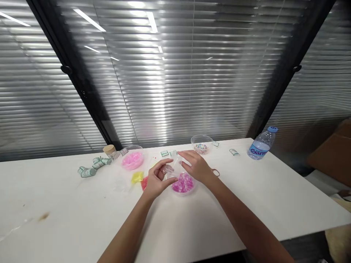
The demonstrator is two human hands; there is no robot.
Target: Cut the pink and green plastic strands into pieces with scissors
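My left hand (158, 178) is curled around the lower part of a small clear plastic bag (176, 160), its thumb and index finger spread apart. The fingertips of my right hand (196, 167) pinch the bag's upper edge. The see-through film makes its contents hard to make out. Just below both hands stands a clear round bowl of magenta and pale pink beads (183, 183). Beside my left hand lie a red packet (144, 183), partly hidden by it, and a yellow packet (137, 177). A reddish ring-shaped handle (216, 172) shows behind my right wrist.
A bowl of pink beads (132, 160) stands back left, near a cork-lidded jar (109, 149). A bowl of multicoloured beads (201, 147) stands at the back. Crumpled green-and-white printed wrappers (86, 172) lie left. A water bottle (261, 143) stands right, before window blinds.
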